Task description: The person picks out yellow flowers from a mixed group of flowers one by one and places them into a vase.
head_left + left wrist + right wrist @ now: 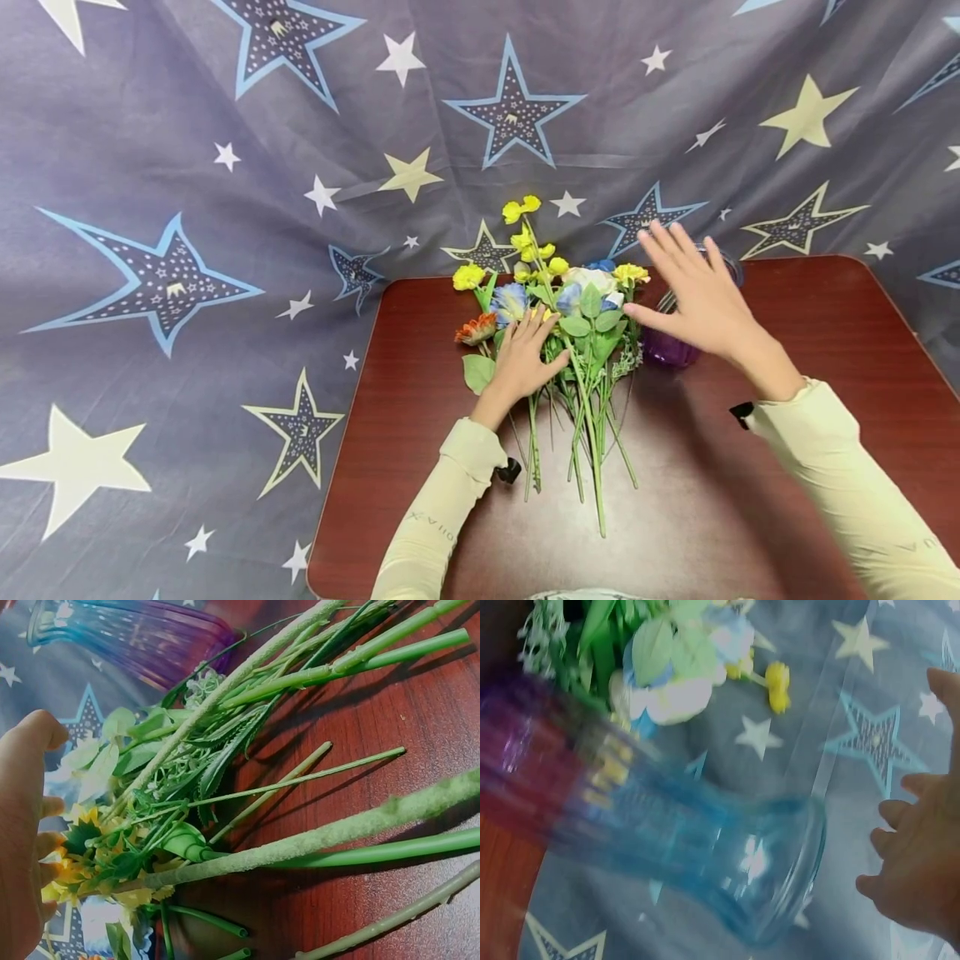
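A bunch of artificial flowers point(591, 327) lies on the table, with yellow, blue, white and orange blooms toward the back and green stems point(592, 450) toward the front. My left hand point(525, 360) spreads its fingers over the left part of the bunch, close to the blue and orange flowers. In the left wrist view, yellow blooms point(71, 874) show right beside its fingertips. To the right of the bunch stands a ribbed glass vase point(670, 346), purple at the base and blue at the flared rim. My right hand point(701, 302) is raised with fingers spread, partly hiding the vase in the head view.
The reddish-brown wooden table point(810, 367) has rounded corners and carries the flowers and vase. Behind it hangs a grey-blue star-patterned cloth point(300, 208). Several stem ends reach toward the front edge. A pale patterned item point(592, 594) shows at the bottom edge.
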`<action>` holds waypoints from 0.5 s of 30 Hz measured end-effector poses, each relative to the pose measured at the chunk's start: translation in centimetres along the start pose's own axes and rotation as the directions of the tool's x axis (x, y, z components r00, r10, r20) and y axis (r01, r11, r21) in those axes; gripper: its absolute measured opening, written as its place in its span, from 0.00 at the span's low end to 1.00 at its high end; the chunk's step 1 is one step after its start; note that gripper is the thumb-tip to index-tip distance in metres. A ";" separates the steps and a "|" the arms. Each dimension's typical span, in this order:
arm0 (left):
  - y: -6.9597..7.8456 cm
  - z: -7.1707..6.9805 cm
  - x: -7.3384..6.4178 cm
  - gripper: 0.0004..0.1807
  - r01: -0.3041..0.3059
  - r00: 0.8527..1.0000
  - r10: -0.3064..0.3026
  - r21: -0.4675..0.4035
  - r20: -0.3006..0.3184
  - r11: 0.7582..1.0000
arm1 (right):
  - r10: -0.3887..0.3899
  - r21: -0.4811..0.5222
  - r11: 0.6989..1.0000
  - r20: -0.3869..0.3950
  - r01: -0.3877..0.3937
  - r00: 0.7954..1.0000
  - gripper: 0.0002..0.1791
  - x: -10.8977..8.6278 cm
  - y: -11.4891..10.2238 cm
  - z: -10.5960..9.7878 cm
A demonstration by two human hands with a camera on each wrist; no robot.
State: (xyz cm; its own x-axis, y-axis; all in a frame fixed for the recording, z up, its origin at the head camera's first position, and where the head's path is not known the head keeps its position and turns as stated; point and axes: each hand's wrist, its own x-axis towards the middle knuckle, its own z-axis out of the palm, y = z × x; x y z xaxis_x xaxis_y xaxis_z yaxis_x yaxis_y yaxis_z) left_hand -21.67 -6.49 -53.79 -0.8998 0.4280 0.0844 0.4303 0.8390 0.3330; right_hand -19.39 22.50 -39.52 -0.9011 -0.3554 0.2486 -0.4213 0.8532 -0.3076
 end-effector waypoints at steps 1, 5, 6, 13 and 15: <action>0.0 0.0 0.0 0.39 -0.003 1.000 0.003 -0.001 -0.002 1.000 | 0.012 0.011 1.000 -0.016 -0.012 1.000 0.55 -0.1 0.5 -0.3; -0.1 0.1 0.0 0.39 -0.010 1.000 0.010 -0.003 -0.009 1.000 | 0.069 0.083 0.995 -0.088 -0.062 0.994 0.58 -0.7 2.4 -1.1; -0.1 0.2 0.0 0.39 -0.009 1.000 0.009 0.000 -0.007 1.000 | 0.084 0.115 0.991 -0.113 -0.071 0.990 0.58 -1.0 2.8 -1.2; 0.0 0.1 0.1 0.38 0.000 1.000 0.000 0.005 -0.010 1.000 | 0.237 0.381 0.915 -0.243 -0.132 0.941 0.58 -3.0 5.0 -1.2; 0.0 0.1 0.2 0.38 0.003 1.000 -0.003 0.000 -0.013 1.000 | 0.302 0.453 0.875 -0.232 -0.172 0.925 0.59 -3.5 5.5 -1.0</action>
State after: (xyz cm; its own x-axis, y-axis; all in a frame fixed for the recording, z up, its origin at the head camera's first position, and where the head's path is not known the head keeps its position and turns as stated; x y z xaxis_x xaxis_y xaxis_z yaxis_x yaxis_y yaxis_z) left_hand -21.83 -6.38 -53.84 -0.9020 0.4209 0.0961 0.4276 0.8405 0.3329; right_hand -18.42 28.84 -41.14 -0.9366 0.0171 0.3500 -0.2604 0.6345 -0.7278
